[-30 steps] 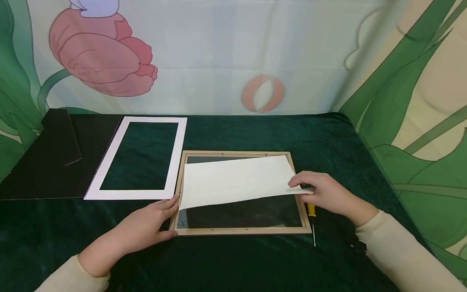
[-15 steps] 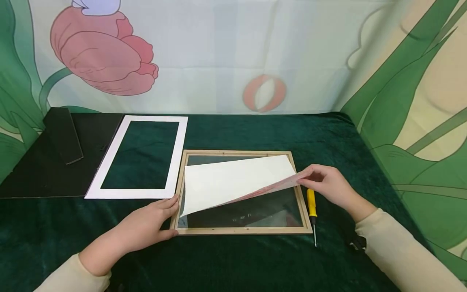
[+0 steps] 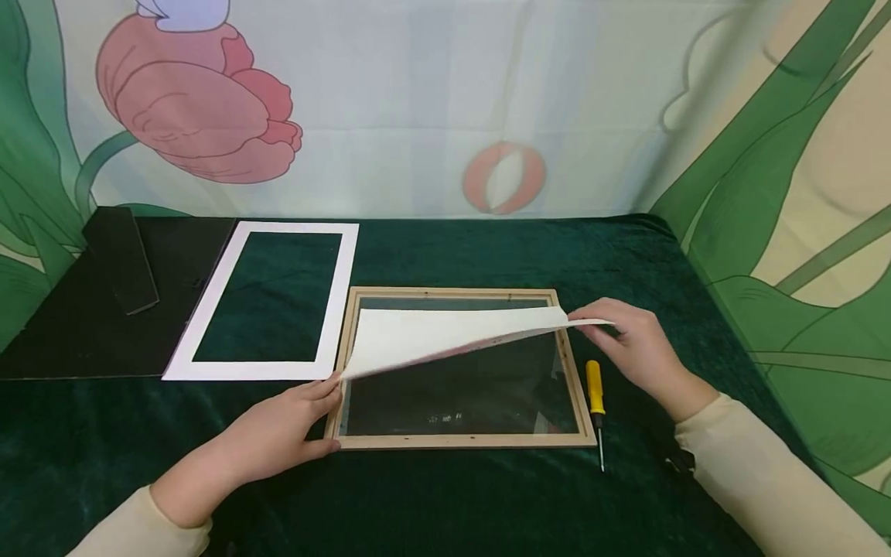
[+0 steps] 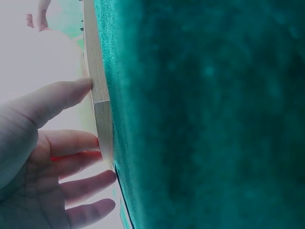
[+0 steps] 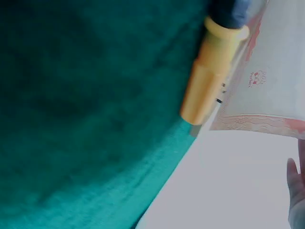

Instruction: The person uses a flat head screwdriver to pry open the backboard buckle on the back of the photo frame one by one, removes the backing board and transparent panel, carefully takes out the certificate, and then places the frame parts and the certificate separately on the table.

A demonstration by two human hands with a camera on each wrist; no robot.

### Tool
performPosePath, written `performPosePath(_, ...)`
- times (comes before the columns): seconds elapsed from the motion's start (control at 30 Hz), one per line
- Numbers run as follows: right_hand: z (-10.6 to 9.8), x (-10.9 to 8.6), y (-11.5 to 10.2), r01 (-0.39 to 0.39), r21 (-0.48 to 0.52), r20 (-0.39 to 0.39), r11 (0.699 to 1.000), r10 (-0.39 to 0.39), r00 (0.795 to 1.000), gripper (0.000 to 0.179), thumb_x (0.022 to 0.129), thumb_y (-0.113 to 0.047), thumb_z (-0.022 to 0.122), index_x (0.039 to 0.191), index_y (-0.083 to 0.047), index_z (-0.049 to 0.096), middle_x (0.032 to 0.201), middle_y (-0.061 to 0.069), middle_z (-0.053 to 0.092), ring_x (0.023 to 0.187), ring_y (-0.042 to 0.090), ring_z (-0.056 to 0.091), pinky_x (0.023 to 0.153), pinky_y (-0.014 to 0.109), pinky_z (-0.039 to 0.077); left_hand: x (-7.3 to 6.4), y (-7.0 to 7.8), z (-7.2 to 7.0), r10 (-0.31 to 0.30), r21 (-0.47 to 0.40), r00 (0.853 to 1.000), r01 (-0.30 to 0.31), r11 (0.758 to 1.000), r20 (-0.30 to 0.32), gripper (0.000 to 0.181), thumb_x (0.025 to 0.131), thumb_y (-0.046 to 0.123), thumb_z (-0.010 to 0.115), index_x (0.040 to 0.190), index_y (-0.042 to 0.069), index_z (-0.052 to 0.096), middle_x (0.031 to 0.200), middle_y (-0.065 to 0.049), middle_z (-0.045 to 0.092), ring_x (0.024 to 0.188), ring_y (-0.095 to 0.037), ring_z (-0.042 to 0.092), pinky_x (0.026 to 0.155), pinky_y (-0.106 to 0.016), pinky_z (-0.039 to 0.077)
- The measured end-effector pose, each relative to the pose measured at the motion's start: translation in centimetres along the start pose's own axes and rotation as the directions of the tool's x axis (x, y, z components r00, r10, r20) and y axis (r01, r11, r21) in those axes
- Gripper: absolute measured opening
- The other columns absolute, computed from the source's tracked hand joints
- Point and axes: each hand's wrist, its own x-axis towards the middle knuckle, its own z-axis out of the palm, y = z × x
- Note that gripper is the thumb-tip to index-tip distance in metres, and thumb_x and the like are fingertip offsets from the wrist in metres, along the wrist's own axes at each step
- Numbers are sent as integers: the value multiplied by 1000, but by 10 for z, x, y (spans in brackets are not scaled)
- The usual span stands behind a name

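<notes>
A light wooden picture frame (image 3: 459, 442) lies backside up on dark green cloth, a clear pane showing inside it. My left hand (image 3: 271, 429) rests against the frame's left side; in the left wrist view its fairly straight thumb and fingers touch the wood around a corner. My right hand (image 3: 640, 340) pinches the right end of a white sheet of paper (image 3: 445, 333), tilted up over the far half of the frame. Red printing and a patterned border mark the sheet's underside (image 5: 274, 90) in the right wrist view.
A yellow-handled screwdriver (image 3: 595, 391) lies right of the frame. A white mat (image 3: 323, 309) with a cut-out window is at the left. Beside it lies a black backing board (image 3: 76, 340) with a stand flap. A printed curtain (image 3: 390, 108) hangs behind.
My right hand has moved up and away from me, lifting the sheet's near edge and baring more of the pane. My left hand stays at the frame's left side.
</notes>
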Motion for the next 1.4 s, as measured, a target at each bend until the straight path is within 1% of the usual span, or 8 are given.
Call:
performPosePath(0.13, -3, 4, -5, 80, -8, -163, 997, -80, 983, 30, 74, 16, 69, 96, -4, 70, 91, 3, 67, 84, 13, 61, 80, 10, 43, -1, 1, 0, -8, 5, 1000, 9, 1000, -11, 71, 76, 37, 76, 131, -1, 52, 141, -17, 41, 124, -32, 46, 91, -43, 45)
performPosePath(0.27, -6, 6, -9, 108, -5, -284, 994, -105, 953, 30, 72, 17, 69, 96, -1, 71, 91, 6, 68, 83, 11, 60, 79, 9, 43, -2, 1, -1, -1, 3, 1000, 1, 1000, -17, 71, 77, 37, 76, 131, -2, 51, 141, -17, 41, 124, -31, 45, 91, -43, 45)
performPosePath(0.6, -9, 11, -15, 77, 18, -406, 997, -63, 912, 24, 70, 16, 70, 90, 2, 71, 88, 10, 68, 71, 8, 54, 64, 9, 41, -2, 1, -2, 6, 3, 1000, -6, 1000, -10, 71, 77, 36, 75, 131, -2, 51, 141, -17, 42, 124, -32, 45, 92, -44, 44)
performPosePath(0.77, -11, 12, -17, 4, 46, -366, 999, 13, 931, 14, 75, 12, 69, 87, 4, 69, 86, 11, 67, 63, 5, 50, 54, 10, 38, -2, 0, -2, 15, 2, 1000, -15, 1000, -19, 71, 76, 36, 76, 131, -2, 51, 140, -18, 43, 123, -33, 46, 91, -44, 45)
performPosePath(0.9, -13, 14, -15, -206, 116, -267, 972, 230, 936, 9, 86, -4, 65, 93, 1, 68, 89, 12, 67, 63, -1, 56, 56, 8, 43, -1, 0, -3, 22, 3, 1000, -22, 1000, -23, 72, 76, 36, 77, 131, -3, 51, 139, -18, 44, 123, -33, 46, 92, -45, 44)
performPosePath(1.1, -18, 14, 2, -527, 130, -22, 840, 534, 845, 33, 94, -27, 57, 107, 2, 63, 96, 18, 65, 70, 18, 63, 57, 15, 48, 3, 0, -2, -18, 9, 999, 18, 1000, 28, 73, 77, 39, 75, 133, -2, 49, 141, -17, 41, 125, -33, 43, 94, -45, 43)
performPosePath(1.23, -20, 11, 12, -603, 165, 66, 781, 601, 797, 39, 95, -30, 54, 116, 3, 60, 103, 20, 63, 75, 20, 63, 63, 19, 52, 3, 0, -3, -43, 5, 997, 43, 999, 59, 75, 77, 41, 73, 135, 0, 48, 143, -15, 39, 127, -32, 41, 95, -45, 42)
performPosePath(1.4, -21, 11, 15, -620, 212, 94, 755, 616, 782, 44, 95, -33, 54, 119, 4, 58, 105, 21, 62, 76, 16, 62, 67, 22, 53, 1, 1, -4, -50, 3, 997, 50, 999, 58, 74, 78, 40, 73, 135, 0, 48, 143, -15, 39, 127, -32, 41, 94, -46, 42)
